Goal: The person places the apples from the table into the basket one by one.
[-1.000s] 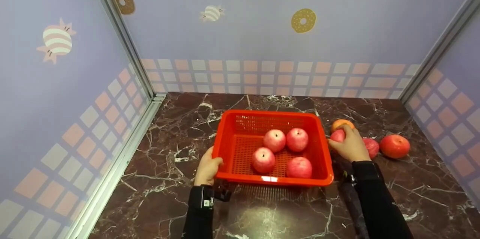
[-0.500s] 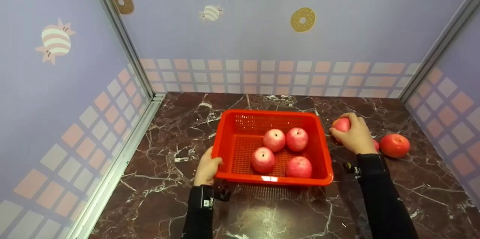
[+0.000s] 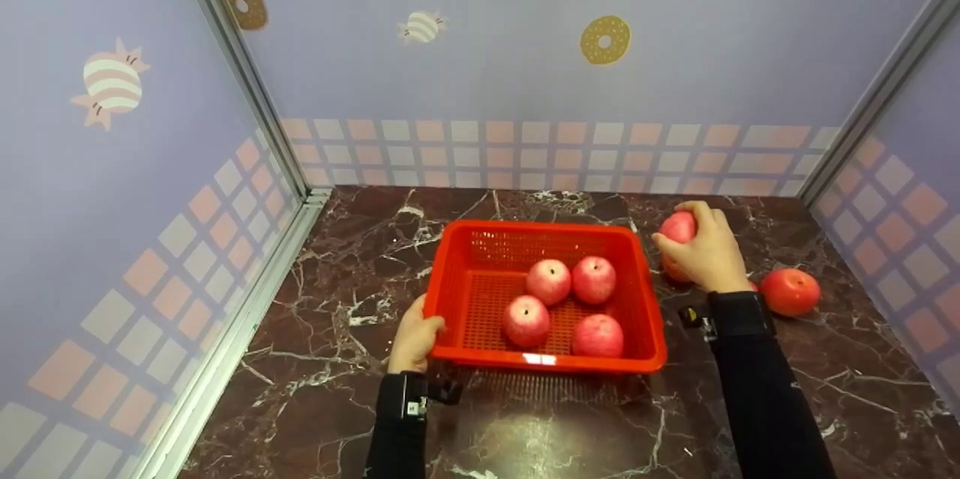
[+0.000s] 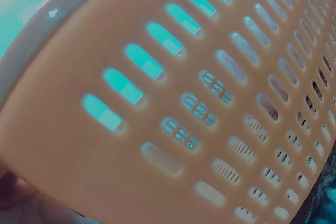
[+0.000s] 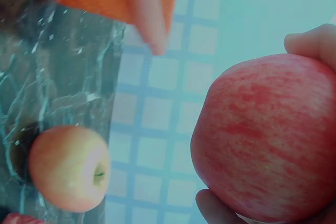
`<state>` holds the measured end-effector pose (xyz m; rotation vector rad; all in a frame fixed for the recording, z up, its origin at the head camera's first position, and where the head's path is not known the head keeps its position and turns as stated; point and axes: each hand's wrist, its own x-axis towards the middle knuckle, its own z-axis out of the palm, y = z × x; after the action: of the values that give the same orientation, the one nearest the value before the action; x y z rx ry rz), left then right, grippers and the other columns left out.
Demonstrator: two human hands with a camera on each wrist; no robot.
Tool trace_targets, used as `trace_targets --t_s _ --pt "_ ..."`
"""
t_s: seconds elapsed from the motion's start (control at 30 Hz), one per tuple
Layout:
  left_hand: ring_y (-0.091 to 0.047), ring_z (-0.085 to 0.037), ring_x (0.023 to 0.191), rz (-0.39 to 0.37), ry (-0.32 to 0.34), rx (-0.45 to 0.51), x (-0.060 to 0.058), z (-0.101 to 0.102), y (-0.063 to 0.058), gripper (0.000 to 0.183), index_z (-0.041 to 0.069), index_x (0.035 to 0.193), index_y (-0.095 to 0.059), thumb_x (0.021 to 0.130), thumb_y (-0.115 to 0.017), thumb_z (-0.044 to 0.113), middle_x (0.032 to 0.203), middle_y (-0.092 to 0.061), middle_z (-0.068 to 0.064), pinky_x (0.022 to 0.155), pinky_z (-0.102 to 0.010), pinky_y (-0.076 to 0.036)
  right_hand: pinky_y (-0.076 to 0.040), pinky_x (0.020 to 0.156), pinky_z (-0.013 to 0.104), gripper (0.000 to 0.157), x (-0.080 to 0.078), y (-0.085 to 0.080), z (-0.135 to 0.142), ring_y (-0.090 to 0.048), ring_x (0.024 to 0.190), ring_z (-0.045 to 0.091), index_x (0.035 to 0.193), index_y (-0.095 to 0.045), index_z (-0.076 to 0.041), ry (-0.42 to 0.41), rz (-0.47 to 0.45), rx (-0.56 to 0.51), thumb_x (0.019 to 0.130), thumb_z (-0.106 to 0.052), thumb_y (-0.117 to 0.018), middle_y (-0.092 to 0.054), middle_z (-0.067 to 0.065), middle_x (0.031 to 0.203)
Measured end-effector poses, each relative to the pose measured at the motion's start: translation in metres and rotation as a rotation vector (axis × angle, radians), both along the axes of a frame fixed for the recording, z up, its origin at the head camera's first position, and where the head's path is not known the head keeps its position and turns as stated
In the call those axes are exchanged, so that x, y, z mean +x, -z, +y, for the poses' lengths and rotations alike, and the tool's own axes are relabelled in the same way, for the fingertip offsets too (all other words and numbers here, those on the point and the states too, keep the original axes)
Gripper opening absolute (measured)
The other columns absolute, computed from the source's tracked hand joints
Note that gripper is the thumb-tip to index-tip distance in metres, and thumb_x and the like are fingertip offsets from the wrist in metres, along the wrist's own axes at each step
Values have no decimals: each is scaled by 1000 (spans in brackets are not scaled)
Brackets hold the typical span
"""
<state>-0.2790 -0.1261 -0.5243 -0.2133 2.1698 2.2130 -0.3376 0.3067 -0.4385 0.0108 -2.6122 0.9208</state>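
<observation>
A red plastic basket point(image 3: 480, 359) stands on the dark marbled table, with several pink-red apples point(image 3: 526, 321) in its middle and right side. My left hand point(image 3: 412, 336) grips the basket's left rim, thumb over the edge. The basket's slotted wall point(image 4: 157, 124) fills the left wrist view. To the right of the basket, my right hand point(image 3: 706, 250) holds a pink-red apple point(image 5: 262, 140) between thumb and fingers, raised off the table. Below it lies an orange-red apple point(image 3: 673, 269), partly hidden by the hand in the head view.
A larger red fruit point(image 3: 790, 292) lies farther right on the table. Beside it, another fruit is almost wholly hidden behind my right wrist. Patterned wall panels point(image 3: 480, 73) close in the table at the back and both sides.
My right hand has lifted the apple up and away from the fruits beside the basket, exposing the orange-red apple beneath. My left hand and the basket have stayed put.
</observation>
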Motion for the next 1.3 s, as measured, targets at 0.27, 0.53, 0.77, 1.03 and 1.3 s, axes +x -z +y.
trace_targets --t_s 0.27,0.53,0.77,1.03,1.3 --pt "-62 -32 102 21 5 6 1 -1 0 75 -9 148 -42 73 -48 -12 126 -60 -31 83 -39 -53 -50 88 61 56 -6 -8 -23 -58 104 47 131 -55 -8 -20 47 -11 85 -31 -77 -53 29 125" --pt "-63 -41 110 -8 4 17 0 -1 1 76 -7 150 -40 75 -47 -12 133 -57 -34 90 -46 -54 -52 87 59 58 -9 -11 -58 -60 108 41 134 -54 -14 -66 -26 -34 85 -35 -78 -52 23 131" --pt "-62 -38 110 2 5 18 0 0 1 77 -9 150 -39 74 -48 -12 133 -57 -33 90 -45 -53 -53 91 56 58 -12 -7 -94 -59 109 40 132 -55 -14 -148 -11 -49 83 -34 -80 -53 20 125" --pt "-64 -35 103 51 -4 12 1 -1 1 74 -12 145 -43 71 -49 -10 125 -61 -32 83 -37 -54 -57 85 51 56 -13 2 -133 -63 104 35 130 -56 -18 -207 -35 -79 83 -35 -80 -55 16 123" --pt "-61 -37 109 13 -12 -11 -1 0 1 77 -9 148 -43 72 -49 -12 131 -58 -33 86 -41 -52 -57 86 49 56 -15 18 -158 -64 105 33 131 -58 -17 -250 -51 -138 82 -34 -81 -56 15 126"
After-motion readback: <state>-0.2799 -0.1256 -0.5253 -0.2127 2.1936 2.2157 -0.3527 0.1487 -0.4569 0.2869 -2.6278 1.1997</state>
